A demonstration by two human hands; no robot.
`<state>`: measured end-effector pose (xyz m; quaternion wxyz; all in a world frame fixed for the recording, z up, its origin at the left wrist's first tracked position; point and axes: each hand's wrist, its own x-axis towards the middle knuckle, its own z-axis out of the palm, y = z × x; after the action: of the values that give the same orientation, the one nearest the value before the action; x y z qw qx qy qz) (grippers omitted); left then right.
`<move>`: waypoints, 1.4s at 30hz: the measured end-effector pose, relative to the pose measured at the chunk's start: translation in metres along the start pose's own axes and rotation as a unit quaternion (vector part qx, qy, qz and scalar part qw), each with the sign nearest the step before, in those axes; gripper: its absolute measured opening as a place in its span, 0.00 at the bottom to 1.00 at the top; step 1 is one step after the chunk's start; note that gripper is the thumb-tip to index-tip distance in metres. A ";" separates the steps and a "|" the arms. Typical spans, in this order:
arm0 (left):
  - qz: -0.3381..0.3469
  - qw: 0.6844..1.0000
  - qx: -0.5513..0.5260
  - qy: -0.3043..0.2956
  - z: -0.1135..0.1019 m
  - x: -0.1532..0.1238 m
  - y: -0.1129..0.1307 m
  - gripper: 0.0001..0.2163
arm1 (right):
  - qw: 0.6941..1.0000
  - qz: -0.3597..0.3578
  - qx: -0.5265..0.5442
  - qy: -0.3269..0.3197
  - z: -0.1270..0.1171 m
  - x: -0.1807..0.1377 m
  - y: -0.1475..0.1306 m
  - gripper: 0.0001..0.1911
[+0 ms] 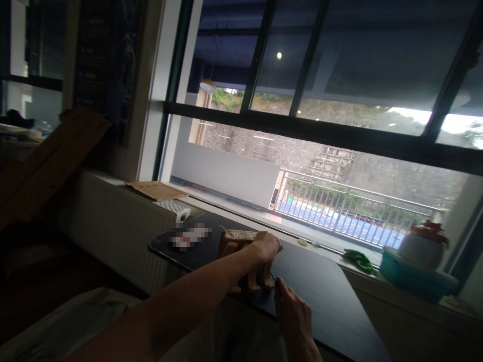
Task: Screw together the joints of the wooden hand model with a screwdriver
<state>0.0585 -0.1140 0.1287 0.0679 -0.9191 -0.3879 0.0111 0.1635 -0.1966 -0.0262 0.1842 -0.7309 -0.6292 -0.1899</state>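
A small brown wooden piece (227, 248) with curved, leg-like parts and a pale, rope-like or woven top (238, 235) stands on the dark table. My left hand (267, 247) is closed over its right end, and my left forearm hides much of its middle. Low at its right side, my right hand (293, 307) is closed around a thin dark tool (273, 275). The tool's tip reaches toward one of the curved parts; I cannot tell whether it touches. Its exact kind is too dark and small to make out.
The dark table (320, 286) stands against a windowsill. A blurred-out item (190, 236) lies at its left. Along the sill are a roll of tape (302, 242), a green cloth (360, 262) and a teal basin (411, 274) with a grey container (421, 249). A brown envelope (156, 190) lies on the radiator (124, 221).
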 end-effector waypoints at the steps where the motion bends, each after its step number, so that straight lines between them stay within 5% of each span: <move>1: -0.003 1.000 0.001 0.000 0.000 0.000 0.000 0.12 | 1.000 -0.002 0.000 -0.001 -0.001 0.000 0.000 0.17; 30: 0.008 1.000 0.001 0.015 -0.001 -0.006 -0.005 0.12 | 0.999 -0.028 0.001 -0.029 -0.010 0.002 -0.013 0.21; 37: 0.000 1.000 -0.006 0.015 -0.002 -0.007 -0.004 0.12 | 0.997 0.014 0.073 -0.021 0.000 0.002 -0.004 0.18; 42: -0.005 1.000 -0.005 0.012 -0.004 -0.008 -0.004 0.12 | 0.987 0.048 0.152 -0.010 0.012 0.010 -0.007 0.25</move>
<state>0.0499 -0.1173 0.1327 0.0678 -0.9177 -0.3916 -0.0023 0.1589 -0.1811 -0.0317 0.2957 -0.7256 -0.6168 -0.0752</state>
